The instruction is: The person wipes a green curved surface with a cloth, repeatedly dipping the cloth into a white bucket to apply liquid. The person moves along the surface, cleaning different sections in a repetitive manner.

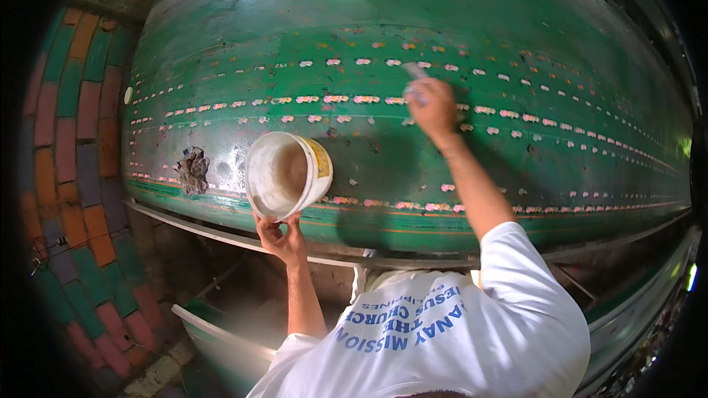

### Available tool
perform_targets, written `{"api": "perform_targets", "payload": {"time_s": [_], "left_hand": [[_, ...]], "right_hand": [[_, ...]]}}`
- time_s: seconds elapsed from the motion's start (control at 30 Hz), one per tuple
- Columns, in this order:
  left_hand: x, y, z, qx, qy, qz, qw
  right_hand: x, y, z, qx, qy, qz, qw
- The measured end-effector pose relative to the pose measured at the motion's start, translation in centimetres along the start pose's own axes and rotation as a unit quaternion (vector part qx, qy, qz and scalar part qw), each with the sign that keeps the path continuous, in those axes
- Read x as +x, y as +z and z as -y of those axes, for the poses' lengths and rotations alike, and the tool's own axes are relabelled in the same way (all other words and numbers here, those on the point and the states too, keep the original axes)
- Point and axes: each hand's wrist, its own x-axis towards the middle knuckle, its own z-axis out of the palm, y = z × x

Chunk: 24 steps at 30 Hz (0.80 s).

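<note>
My left hand (pixel 280 238) grips a white plastic bucket (pixel 318 184) with a yellow label by its near edge. The bucket is tilted, its mouth facing up and to the left; a pale film or residue coats its inside. Farther out and to the right, my right hand (pixel 434 109) is closed round a flat, pale, blade-like tool (pixel 414 71), whose exact kind I cannot make out. The tool's tip is over a long green printed surface (pixel 369 155) with rows of small pink and white marks. Whether the tip touches it is unclear.
A crumpled grey rag (pixel 193 171) lies on the green surface, left of the bucket. A pale rail (pixel 199 228) runs along its near edge. Coloured paving bricks (pixel 66 147) cover the floor at left. Near my left arm is another green panel (pixel 221 335).
</note>
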Motion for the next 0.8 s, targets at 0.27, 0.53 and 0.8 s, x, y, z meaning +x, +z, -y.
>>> {"api": "perform_targets", "payload": {"time_s": [0.27,0.53,0.8], "left_hand": [[1.0,1.0,2.6,0.008,0.019,0.011,1.000],[1.9,1.7,5.5,0.001,0.030,0.029,0.999],[3.1,2.9,6.7,-0.131,-0.018,0.047,0.990]], "right_hand": [[7.7,18.2,16.8,0.103,-0.087,0.110,0.985],[13.6,13.0,2.5,-0.005,-0.016,-0.019,1.000],[5.6,-14.9,-22.6,-0.212,0.256,-0.146,0.932]]}}
